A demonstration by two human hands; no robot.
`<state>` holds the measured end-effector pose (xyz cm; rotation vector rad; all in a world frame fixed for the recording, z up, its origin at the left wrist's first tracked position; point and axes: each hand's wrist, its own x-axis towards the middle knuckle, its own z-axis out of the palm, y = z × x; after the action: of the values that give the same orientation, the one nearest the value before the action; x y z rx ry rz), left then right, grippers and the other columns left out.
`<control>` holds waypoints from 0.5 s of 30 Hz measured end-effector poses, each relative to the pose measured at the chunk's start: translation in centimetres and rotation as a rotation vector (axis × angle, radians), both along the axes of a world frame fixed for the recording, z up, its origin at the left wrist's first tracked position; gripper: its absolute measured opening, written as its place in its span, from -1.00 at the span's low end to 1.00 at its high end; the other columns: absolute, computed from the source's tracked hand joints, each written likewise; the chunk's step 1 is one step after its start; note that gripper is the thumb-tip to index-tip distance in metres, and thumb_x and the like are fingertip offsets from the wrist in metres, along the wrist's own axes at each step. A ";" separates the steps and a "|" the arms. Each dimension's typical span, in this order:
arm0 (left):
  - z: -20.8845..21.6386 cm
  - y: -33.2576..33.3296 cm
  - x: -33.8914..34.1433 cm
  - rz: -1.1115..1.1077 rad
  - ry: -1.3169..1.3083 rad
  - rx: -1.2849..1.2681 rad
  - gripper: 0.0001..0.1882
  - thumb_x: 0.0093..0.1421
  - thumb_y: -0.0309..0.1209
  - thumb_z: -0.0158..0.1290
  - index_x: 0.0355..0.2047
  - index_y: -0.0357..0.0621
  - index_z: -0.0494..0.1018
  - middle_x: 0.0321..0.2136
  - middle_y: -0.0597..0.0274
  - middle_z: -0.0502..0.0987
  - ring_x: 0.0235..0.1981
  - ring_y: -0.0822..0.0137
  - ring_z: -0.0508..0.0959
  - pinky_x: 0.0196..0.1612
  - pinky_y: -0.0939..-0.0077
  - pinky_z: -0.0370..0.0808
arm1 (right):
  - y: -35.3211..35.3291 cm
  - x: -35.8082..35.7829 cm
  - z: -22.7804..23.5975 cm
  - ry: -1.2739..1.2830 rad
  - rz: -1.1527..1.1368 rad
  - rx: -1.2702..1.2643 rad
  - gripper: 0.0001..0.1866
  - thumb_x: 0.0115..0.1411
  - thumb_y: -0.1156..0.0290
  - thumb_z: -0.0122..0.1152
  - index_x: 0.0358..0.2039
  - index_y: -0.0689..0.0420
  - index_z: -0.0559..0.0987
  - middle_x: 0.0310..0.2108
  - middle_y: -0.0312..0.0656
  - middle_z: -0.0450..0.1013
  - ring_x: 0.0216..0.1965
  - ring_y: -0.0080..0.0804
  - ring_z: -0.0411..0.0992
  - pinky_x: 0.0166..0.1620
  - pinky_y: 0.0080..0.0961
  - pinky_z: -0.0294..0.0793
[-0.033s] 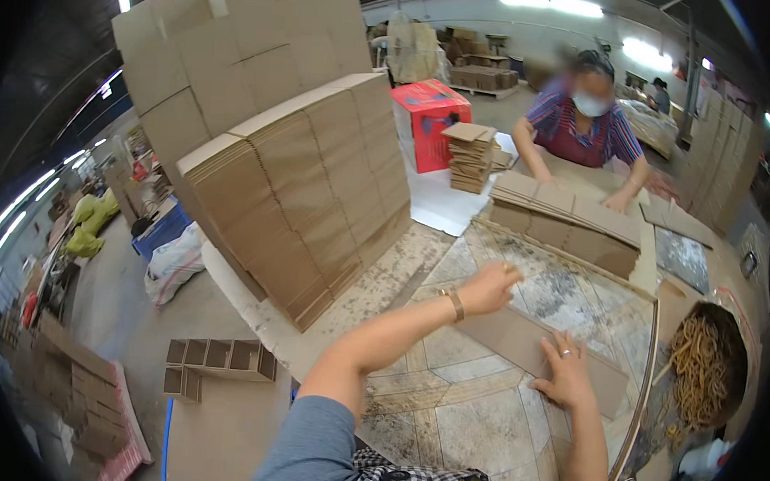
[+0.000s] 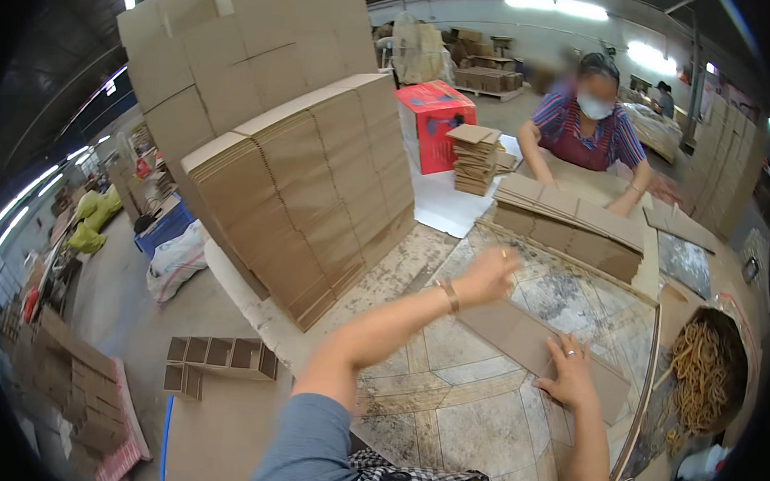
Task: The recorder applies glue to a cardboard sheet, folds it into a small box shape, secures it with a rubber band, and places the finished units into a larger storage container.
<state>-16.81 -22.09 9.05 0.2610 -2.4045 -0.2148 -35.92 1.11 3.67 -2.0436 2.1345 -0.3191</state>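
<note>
A flat brown cardboard strip [image 2: 523, 339] lies slantwise on the patterned tabletop [image 2: 467, 419]. My right hand [image 2: 572, 372] rests on its right part with fingers spread, pressing on it. Above the strip's far left end is my left hand [image 2: 488, 276], its fingers curled and slightly blurred. What those fingers hold, if anything, is hidden. Just beyond the table's far edge stands a row of folded cardboard pieces [image 2: 568, 228].
A tall stack of flat cardboard [image 2: 317, 202] rises at the left. Across the table a masked co-worker [image 2: 586, 133] handles cardboard. A bin of yellowish bands [image 2: 700, 375] sits at the right. Small cardboard pieces [image 2: 474, 162] are piled near a red box [image 2: 439, 126]. Cardboard dividers [image 2: 222, 356] stand lower left.
My left hand has shifted slightly toward the far side of the table. My right hand stays on the cardboard strip.
</note>
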 end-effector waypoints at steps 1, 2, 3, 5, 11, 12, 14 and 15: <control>3.2 -1.3 1.8 0.001 0.128 -0.155 -0.69 -0.12 -0.59 0.10 -0.29 -0.23 0.43 -0.25 -0.05 0.47 -0.16 -0.08 0.43 -0.13 0.16 0.38 | -0.4 -0.7 -0.3 -0.013 -0.016 0.017 0.05 -0.31 -0.02 0.48 0.23 -0.01 0.23 0.27 0.00 0.05 0.34 0.00 -0.13 0.33 0.05 -0.31; 5.0 -4.1 4.0 0.132 0.086 -0.223 -0.69 -0.15 -0.60 0.11 -0.30 -0.22 0.43 -0.23 -0.05 0.46 -0.20 -0.09 0.42 -0.18 0.14 0.37 | -1.2 -0.9 -0.5 -0.029 -0.018 0.031 0.11 -0.35 -0.05 0.50 0.24 -0.01 0.21 0.28 0.02 0.04 0.34 0.00 -0.14 0.34 0.04 -0.31; 9.0 -4.6 5.9 0.305 0.048 -0.323 -0.67 -0.14 -0.54 0.14 -0.27 -0.21 0.44 -0.16 -0.04 0.43 -0.15 -0.06 0.40 -0.14 0.12 0.36 | -1.4 -2.0 -0.6 -0.032 -0.047 0.042 0.17 -0.41 -0.06 0.51 0.25 0.02 0.19 0.27 0.05 0.04 0.34 0.02 -0.12 0.33 0.05 -0.30; 17.8 -5.0 11.9 0.704 -0.094 -0.537 -0.61 -0.13 -0.43 0.19 -0.22 -0.18 0.45 -0.03 -0.02 0.37 -0.05 0.00 0.35 -0.08 0.07 0.32 | -1.9 -2.6 -0.9 -0.057 -0.065 0.065 0.28 -0.53 -0.08 0.55 0.26 0.07 0.16 0.27 0.11 0.03 0.32 0.04 -0.09 0.32 0.08 -0.27; 28.0 -8.5 26.9 1.333 -0.485 0.125 -0.05 -0.17 0.16 0.21 0.16 -0.15 0.26 0.20 -0.10 0.19 0.26 0.01 0.13 0.24 0.12 0.11 | -3.5 -2.9 0.9 -0.122 -0.107 0.223 0.33 -0.59 0.06 0.60 0.28 0.04 0.11 0.26 0.12 0.05 0.27 0.04 0.05 0.28 -0.19 0.07; 28.1 -9.3 29.3 1.321 -0.465 0.303 -0.01 -0.18 0.22 0.20 0.15 -0.20 0.26 0.20 -0.09 0.20 0.26 0.04 0.14 0.23 0.13 0.13 | -4.2 -2.9 0.7 -0.106 -0.075 0.236 0.32 -0.56 0.09 0.59 0.29 0.01 0.10 0.26 0.11 0.04 0.26 0.04 0.05 0.27 -0.20 0.09; 29.4 -9.5 30.2 1.225 -0.478 0.457 0.03 -0.15 0.21 0.19 0.20 -0.21 0.20 0.24 -0.15 0.13 0.31 0.06 0.06 0.28 0.12 0.01 | -4.9 -3.8 0.8 -0.057 -0.046 0.242 0.30 -0.52 0.15 0.57 0.30 -0.04 0.07 0.27 0.09 0.03 0.26 0.04 0.07 0.26 -0.22 0.12; 28.8 -9.9 30.5 1.257 -0.369 0.462 0.07 -0.16 0.21 0.20 0.23 -0.22 0.14 0.25 -0.14 0.10 0.33 0.04 0.01 0.31 0.14 -0.06 | -5.0 -4.1 0.8 -0.078 -0.035 0.255 0.29 -0.53 0.18 0.57 0.30 -0.01 0.08 0.26 0.09 0.05 0.25 0.04 0.09 0.25 -0.24 0.14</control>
<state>13.72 -31.98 37.88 2.0350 -2.0152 -0.1212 -39.97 -3.92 4.52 -1.8247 2.0485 -0.1209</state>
